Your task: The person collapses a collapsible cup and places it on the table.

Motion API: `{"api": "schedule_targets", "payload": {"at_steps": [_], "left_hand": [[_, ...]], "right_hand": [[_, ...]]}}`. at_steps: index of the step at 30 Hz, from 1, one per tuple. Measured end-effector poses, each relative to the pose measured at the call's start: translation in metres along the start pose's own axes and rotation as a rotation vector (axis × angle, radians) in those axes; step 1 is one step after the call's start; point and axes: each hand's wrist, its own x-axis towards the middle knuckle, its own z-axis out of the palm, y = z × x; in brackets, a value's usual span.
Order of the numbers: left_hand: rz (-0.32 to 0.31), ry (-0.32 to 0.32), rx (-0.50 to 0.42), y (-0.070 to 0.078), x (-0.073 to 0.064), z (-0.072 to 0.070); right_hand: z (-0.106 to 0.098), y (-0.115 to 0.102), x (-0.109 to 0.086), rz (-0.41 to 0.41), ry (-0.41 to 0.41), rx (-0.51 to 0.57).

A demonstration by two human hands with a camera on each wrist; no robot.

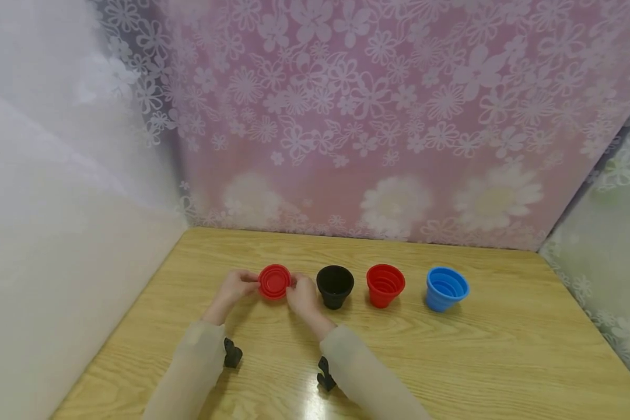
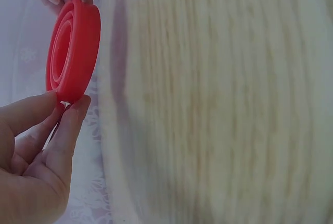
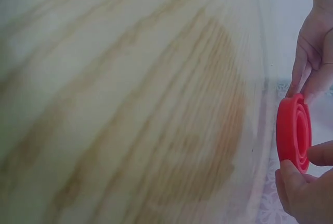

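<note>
A red collapsible cup (image 1: pixel 274 282), folded flat into a ring-ridged disc, is held up between both hands. My left hand (image 1: pixel 238 288) pinches its left edge between thumb and fingers. At the opposite edge, my right hand (image 1: pixel 303 295) pinches the rim the same way. In the left wrist view the flat cup (image 2: pixel 74 52) appears nearly edge-on, clear of the wooden surface. The right wrist view shows its nested rings (image 3: pixel 295 133) with fingers at both ends. Just right of my right hand stands a black cup (image 1: pixel 335 286), expanded and upright.
Farther right along the same row stand an expanded red cup (image 1: pixel 385 284) and a blue cup (image 1: pixel 445 288). All rest on the wood-grain table (image 1: pixel 451 361). A pink floral curtain (image 1: pixel 346 116) hangs behind the table, with pale sheets at both sides.
</note>
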Motion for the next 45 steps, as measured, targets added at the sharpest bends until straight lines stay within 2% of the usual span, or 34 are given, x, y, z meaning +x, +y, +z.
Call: {"api": "schedule_targets", "payload": {"at_steps": [4, 10, 14, 21, 24, 31, 35, 39, 42, 45], "left_hand": [[0.014, -0.01, 0.042, 0.0, 0.004, 0.002], [0.013, -0.033, 0.12, -0.002, 0.008, 0.004], [0.017, -0.043, 0.156, -0.002, 0.008, 0.005], [-0.031, -0.073, 0.202, -0.003, 0.007, 0.007], [-0.025, -0.078, 0.23, -0.004, 0.008, 0.008], [-0.038, -0.087, 0.222, -0.004, 0.009, 0.008], [-0.027, -0.087, 0.22, -0.004, 0.01, 0.008], [-0.016, -0.084, 0.204, -0.006, 0.01, 0.006], [0.006, -0.047, 0.194, -0.005, 0.008, 0.002], [0.036, 0.014, 0.206, 0.0, 0.002, 0.0]], "right_hand": [[-0.002, 0.001, 0.0, 0.052, -0.068, -0.009], [-0.004, 0.007, 0.0, 0.08, -0.129, -0.009], [-0.003, 0.01, 0.0, 0.086, -0.153, 0.027], [-0.002, 0.015, -0.002, 0.153, -0.197, 0.001], [-0.003, 0.015, -0.002, 0.175, -0.199, -0.003], [-0.004, 0.015, -0.003, 0.171, -0.22, 0.024], [-0.007, 0.013, -0.003, 0.14, -0.245, -0.021], [-0.01, 0.009, -0.006, 0.017, -0.25, -0.138], [-0.014, 0.001, -0.012, -0.076, -0.252, -0.161], [-0.022, -0.009, -0.019, -0.128, -0.282, -0.13]]}}
